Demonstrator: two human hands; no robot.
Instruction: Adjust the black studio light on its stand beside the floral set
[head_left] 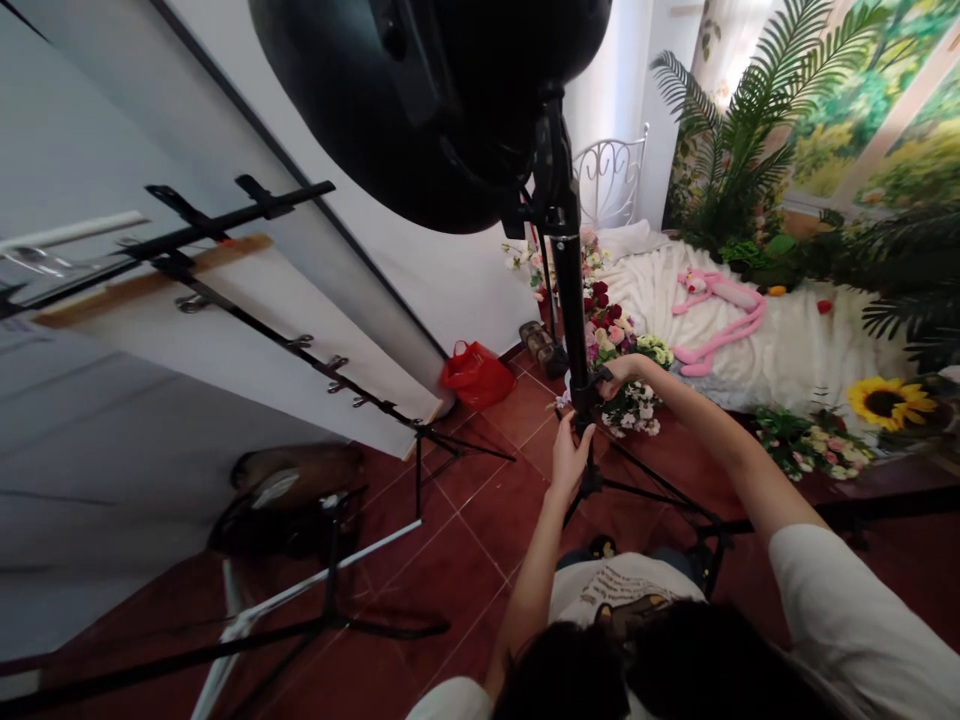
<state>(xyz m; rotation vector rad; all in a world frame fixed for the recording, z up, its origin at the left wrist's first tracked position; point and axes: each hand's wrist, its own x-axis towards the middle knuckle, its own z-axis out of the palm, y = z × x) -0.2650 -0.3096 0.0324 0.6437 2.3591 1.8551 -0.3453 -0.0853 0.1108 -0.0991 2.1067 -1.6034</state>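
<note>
A black light stand (568, 300) rises upright in front of me, with a large black lamp head (450, 110) on top. My left hand (571, 458) is wrapped round the lower part of the pole, thumb upward. Slightly higher and to the right, my right hand (621, 374) grips a black knob on the stand's collar. The stand's tripod legs (652, 492) spread over the floor below my hands.
Backdrop stands with clips and a white sheet (300, 330) are at the left. A red bag (477, 374) lies by the wall. Flowers (611, 330), a bed with a white blanket (795, 340), a pink plush toy (724, 300) and a sunflower (891, 402) are at the right.
</note>
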